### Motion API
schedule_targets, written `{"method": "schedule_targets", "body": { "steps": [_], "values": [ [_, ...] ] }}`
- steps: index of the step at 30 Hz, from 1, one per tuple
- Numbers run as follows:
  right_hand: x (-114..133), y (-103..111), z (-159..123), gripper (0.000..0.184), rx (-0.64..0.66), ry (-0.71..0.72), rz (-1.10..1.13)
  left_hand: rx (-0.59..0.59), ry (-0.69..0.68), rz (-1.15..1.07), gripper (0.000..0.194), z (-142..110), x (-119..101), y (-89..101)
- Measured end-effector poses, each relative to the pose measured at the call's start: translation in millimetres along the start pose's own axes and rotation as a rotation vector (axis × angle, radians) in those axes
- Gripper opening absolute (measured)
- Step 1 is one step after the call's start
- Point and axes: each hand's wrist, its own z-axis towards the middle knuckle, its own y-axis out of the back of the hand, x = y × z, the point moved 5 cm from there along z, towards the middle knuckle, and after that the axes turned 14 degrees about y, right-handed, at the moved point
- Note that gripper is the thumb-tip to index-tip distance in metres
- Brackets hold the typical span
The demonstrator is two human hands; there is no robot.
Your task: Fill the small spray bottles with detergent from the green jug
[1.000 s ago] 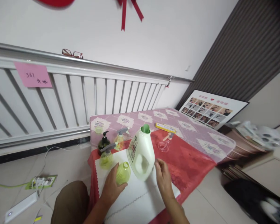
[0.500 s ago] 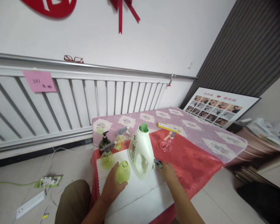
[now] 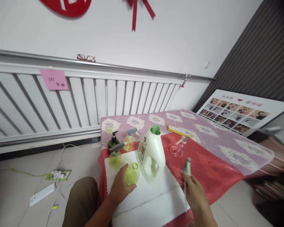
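My left hand (image 3: 120, 186) is wrapped round a ribbed yellow-green bottle (image 3: 132, 174) with an uncapped neck, upright over the white cloth (image 3: 153, 195). In my right hand (image 3: 193, 188) is a grey-and-green spray head (image 3: 187, 166), its thin tube hanging down; it is held up in the air, clear of the bottle. Between and just beyond the hands stands a large white jug (image 3: 151, 154) with a green funnel-like piece (image 3: 155, 129) in its mouth. Behind my left hand are a yellow-green spray bottle (image 3: 115, 159), a dark pump bottle (image 3: 113, 141) and an amber spray bottle (image 3: 129, 143).
A clear coiled tube (image 3: 176, 150) with a spray head lies on the red cloth (image 3: 210, 167). Farther back is a yellow-and-white box (image 3: 179, 130). A radiator (image 3: 130, 94) runs behind the table; a power strip (image 3: 42, 194) and cables lie on the floor at left.
My right hand has lifted the spray head from beside the jug and moved it right, so its tube now shows. My left hand still holds the bottle. The camera view has turned slightly left.
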Motion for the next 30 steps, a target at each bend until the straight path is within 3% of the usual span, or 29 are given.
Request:
{"method": "schedule_targets", "body": {
  "steps": [2,4,7,11,16,19,22,30],
  "values": [
    [13,-1,-15,0.038,-0.046,-0.042,0.185,-0.001,0.008,-0.004,0.086,0,0,0.4],
    [31,-10,-30,0.030,-0.094,-0.132,0.527,-0.005,0.004,-0.010,0.086,-1,-1,1.4],
    [74,-29,-45,0.027,-0.038,-0.071,0.739,0.005,-0.001,-0.016,0.088,-2,-2,2.9],
    [131,-46,-53,0.027,0.025,0.122,0.675,0.022,-0.011,-0.030,0.088,-3,-3,4.5],
    [175,-60,-55,0.031,-0.023,0.377,0.382,0.037,-0.054,-0.051,0.088,-6,-7,7.1],
    [185,-72,-55,0.033,-0.024,0.453,0.275,0.058,-0.063,-0.051,0.088,-7,-9,7.7],
    [186,-86,-56,0.032,0.003,0.489,0.337,0.052,-0.082,-0.048,0.087,-8,-9,8.2],
    [161,-117,-64,0.034,0.170,0.444,0.324,0.039,-0.140,-0.042,0.086,-9,-10,6.0]
  ]
}}
